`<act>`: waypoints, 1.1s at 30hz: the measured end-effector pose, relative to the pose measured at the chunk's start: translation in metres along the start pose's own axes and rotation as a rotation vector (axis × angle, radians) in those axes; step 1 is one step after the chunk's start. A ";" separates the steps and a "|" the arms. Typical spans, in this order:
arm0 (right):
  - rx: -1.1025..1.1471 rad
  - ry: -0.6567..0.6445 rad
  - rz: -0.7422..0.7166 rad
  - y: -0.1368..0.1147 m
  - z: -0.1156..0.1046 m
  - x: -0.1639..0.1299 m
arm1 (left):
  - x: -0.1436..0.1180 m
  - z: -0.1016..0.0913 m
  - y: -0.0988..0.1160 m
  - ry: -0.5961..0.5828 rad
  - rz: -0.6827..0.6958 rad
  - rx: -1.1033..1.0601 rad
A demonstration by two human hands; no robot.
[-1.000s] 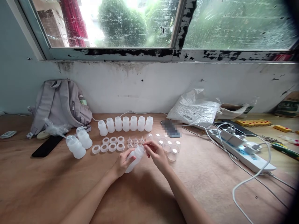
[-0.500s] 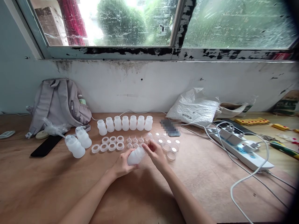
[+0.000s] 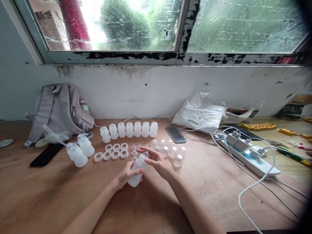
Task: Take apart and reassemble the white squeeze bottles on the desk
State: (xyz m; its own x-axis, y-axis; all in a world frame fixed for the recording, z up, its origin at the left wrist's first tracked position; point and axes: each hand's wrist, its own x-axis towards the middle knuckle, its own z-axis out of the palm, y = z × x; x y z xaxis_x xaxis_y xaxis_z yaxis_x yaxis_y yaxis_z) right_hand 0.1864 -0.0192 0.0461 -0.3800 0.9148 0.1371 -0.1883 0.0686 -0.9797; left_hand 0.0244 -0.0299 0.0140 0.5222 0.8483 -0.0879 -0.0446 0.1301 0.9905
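Left hand (image 3: 125, 175) clamped on bottle (image 3: 135, 180), nearer the person than the bottle row (image 3: 129, 130). Right hand (image 3: 157, 162) went from pinch to spread fingers at bottle's top, can't tell if gripping; work likely remains there.

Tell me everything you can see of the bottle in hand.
The bottle is cloudy white and looks like translucent plastic, with a rounded base. It leans, top up and toward picture right. The left hand grips its body, thumb across the near side; the right hand has its fingers around the top, partly hiding it. I can't tell what is fitted there, or whether the base touches the table.
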 end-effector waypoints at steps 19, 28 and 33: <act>0.090 -0.040 0.006 0.007 0.001 -0.001 | -0.008 0.005 0.008 0.033 0.011 -0.052; -0.459 0.677 -0.170 0.026 -0.042 0.013 | -0.003 -0.002 0.007 0.255 0.155 0.084; -0.732 0.666 -0.189 0.040 -0.050 0.015 | -0.004 -0.004 0.006 0.297 0.194 0.223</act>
State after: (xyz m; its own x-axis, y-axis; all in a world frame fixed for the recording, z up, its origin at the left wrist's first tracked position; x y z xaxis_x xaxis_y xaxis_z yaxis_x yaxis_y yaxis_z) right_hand 0.2186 0.0175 0.0019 0.2246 0.8844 0.4092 0.4948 0.2583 -0.8297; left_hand 0.0183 -0.0302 0.0203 0.2523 0.9616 0.1083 0.0848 -0.1335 0.9874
